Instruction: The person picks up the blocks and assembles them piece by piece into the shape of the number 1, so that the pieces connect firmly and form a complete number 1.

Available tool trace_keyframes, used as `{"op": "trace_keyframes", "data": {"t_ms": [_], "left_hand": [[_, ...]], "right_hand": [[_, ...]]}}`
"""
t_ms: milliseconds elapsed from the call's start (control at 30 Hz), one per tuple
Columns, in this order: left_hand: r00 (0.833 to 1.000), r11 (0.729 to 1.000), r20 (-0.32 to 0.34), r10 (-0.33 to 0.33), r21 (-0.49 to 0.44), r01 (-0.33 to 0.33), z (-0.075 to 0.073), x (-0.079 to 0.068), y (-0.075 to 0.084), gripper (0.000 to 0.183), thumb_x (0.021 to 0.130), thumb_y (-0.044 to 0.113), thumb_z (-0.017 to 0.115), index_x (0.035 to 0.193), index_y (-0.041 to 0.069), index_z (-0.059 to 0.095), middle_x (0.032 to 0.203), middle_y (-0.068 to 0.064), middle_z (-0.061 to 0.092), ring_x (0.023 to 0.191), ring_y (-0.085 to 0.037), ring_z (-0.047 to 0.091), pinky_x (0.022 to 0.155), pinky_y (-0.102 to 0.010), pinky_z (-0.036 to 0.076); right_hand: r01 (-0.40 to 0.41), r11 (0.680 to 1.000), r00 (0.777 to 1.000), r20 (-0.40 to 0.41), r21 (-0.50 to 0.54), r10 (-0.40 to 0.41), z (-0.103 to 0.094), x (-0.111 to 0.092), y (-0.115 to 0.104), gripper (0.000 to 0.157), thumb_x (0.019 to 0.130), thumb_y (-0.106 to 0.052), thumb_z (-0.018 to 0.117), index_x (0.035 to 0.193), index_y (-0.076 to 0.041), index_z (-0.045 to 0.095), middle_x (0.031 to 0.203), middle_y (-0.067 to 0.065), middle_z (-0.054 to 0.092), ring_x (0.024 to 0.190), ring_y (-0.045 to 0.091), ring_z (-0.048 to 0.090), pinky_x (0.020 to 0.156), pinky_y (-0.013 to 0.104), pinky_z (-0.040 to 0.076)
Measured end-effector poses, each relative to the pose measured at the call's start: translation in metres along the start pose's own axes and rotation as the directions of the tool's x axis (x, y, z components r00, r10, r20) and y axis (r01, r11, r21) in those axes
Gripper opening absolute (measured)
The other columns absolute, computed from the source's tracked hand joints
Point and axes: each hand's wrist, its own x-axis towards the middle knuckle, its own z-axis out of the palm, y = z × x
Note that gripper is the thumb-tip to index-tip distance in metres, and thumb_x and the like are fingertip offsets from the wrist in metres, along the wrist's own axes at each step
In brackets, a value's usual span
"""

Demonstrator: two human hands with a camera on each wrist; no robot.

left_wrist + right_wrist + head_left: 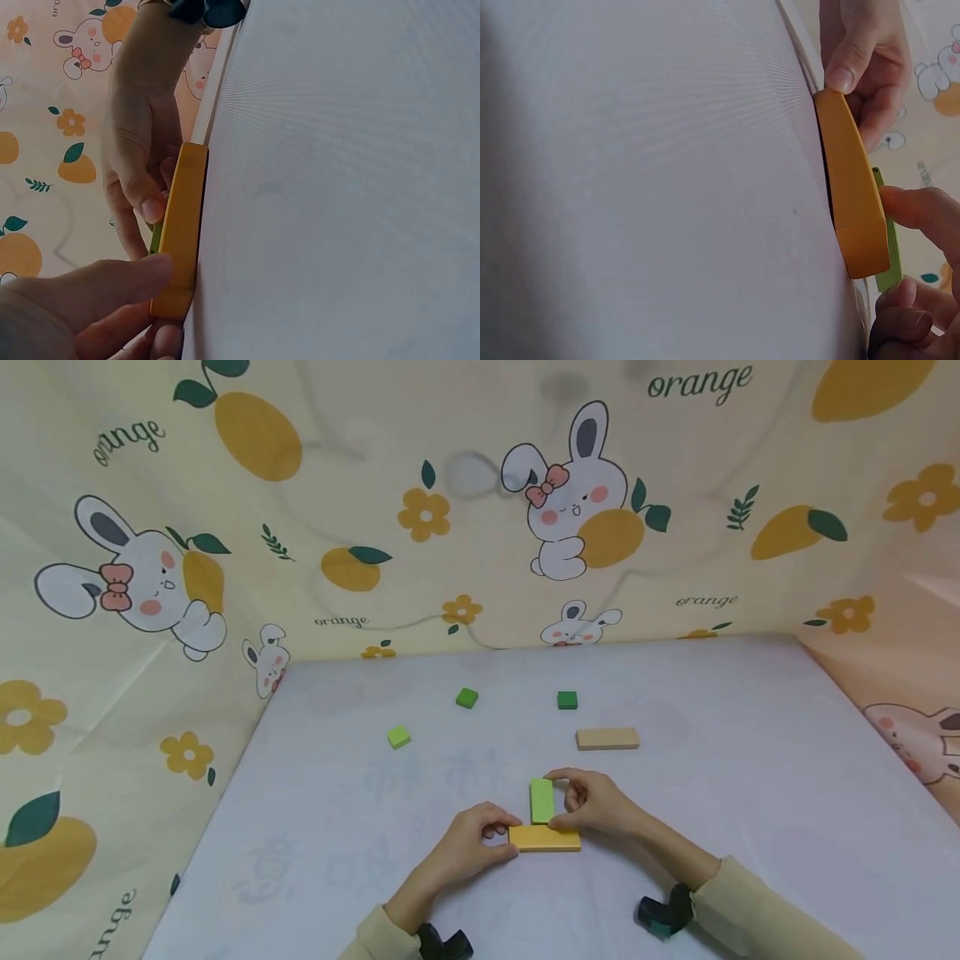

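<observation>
A yellow rectangular block [544, 839] lies flat on the table, its long side running left to right. My left hand [474, 842] pinches its left end between thumb and fingers. Behind it, a light green rectangular block [541, 800] points away from me, its near end at the yellow block's far edge. My right hand [600, 803] grips the green block by its far and near ends. Both wrist views show the yellow block [182, 232] from its near side, hiding most of the green block [889, 277].
Farther back lie a tan rectangular block [607, 739], a dark green cube [567, 700], a mid-green cube [467, 697] and a light green cube [399, 737]. A patterned cloth [480, 510] hangs behind the white table [337, 893].
</observation>
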Motion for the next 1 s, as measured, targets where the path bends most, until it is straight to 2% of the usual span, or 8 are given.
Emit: {"op": "trace_keyframes", "data": {"t_ms": [100, 233, 400, 700, 1000], "left_hand": [[1.0, 1.0, -0.001, 0.012, -0.001, -0.012, -0.0002, -0.0002, 0.0002, 0.027, 0.082, 0.011, 0.074, 0.108, 0.007, 0.071, 0.099, -0.006, 0.065, 0.087, -0.007, 0.052, 0.075, -0.015, 0.044], [1.0, 1.0, 0.0, 0.015, 0.0, -0.015, -0.0004, -0.0004, 0.0001, 0.027, 0.082, 0.011, 0.074, 0.108, 0.007, 0.071, 0.099, -0.007, 0.065, 0.086, -0.006, 0.052, 0.074, -0.014, 0.044], [1.0, 1.0, 0.001, 0.012, 0.002, -0.012, -0.0009, -0.0004, 0.0005, 0.027, 0.082, 0.012, 0.074, 0.108, 0.008, 0.071, 0.099, -0.006, 0.065, 0.086, -0.005, 0.052, 0.074, -0.014, 0.043], [1.0, 1.0, 0.005, -0.003, 0.004, 0.003, 0.0, -0.0004, -0.0001, 0.027, 0.082, 0.012, 0.074, 0.109, 0.008, 0.071, 0.102, -0.006, 0.066, 0.088, -0.005, 0.052, 0.075, -0.014, 0.044], [1.0, 1.0, 0.001, -0.003, 0.002, 0.003, 0.0001, -0.001, 0.0007, 0.027, 0.082, 0.012, 0.074, 0.109, 0.008, 0.071, 0.101, -0.007, 0.066, 0.088, -0.008, 0.053, 0.075, -0.015, 0.044]], "right_hand": [[0.004, 1.0, 1.0, 0.009, -0.004, -0.004, -0.0004, 0.0003, -0.0012, 0.061, 0.075, -0.025, 0.081, 0.123, 0.002, 0.057, 0.063, -0.009, 0.045, 0.058, 0.0, 0.041, 0.053, 0.019, 0.035], [-0.056, 0.998, 0.998, 0.032, -0.026, 0.057, -0.0018, 0.0027, -0.0028, 0.063, 0.075, -0.026, 0.081, 0.127, 0.001, 0.057, 0.063, -0.007, 0.046, 0.057, 0.001, 0.041, 0.055, 0.018, 0.034], [-0.088, 0.995, 0.993, 0.07, -0.05, 0.091, -0.004, 0.0057, -0.0023, 0.063, 0.077, -0.023, 0.08, 0.129, 0.001, 0.055, 0.064, -0.004, 0.046, 0.057, 0.002, 0.04, 0.055, 0.017, 0.033], [-0.078, 0.994, 0.991, 0.103, -0.071, 0.085, -0.0051, 0.0063, -0.0011, 0.065, 0.078, -0.025, 0.079, 0.131, 0.002, 0.054, 0.064, -0.005, 0.046, 0.056, 0.002, 0.04, 0.054, 0.017, 0.034], [-0.064, 0.993, 0.993, 0.097, -0.098, 0.074, -0.0042, 0.0064, -0.0023, 0.06, 0.081, -0.024, 0.076, 0.13, 0.001, 0.054, 0.064, -0.005, 0.047, 0.056, 0.001, 0.04, 0.054, 0.016, 0.034]]}}
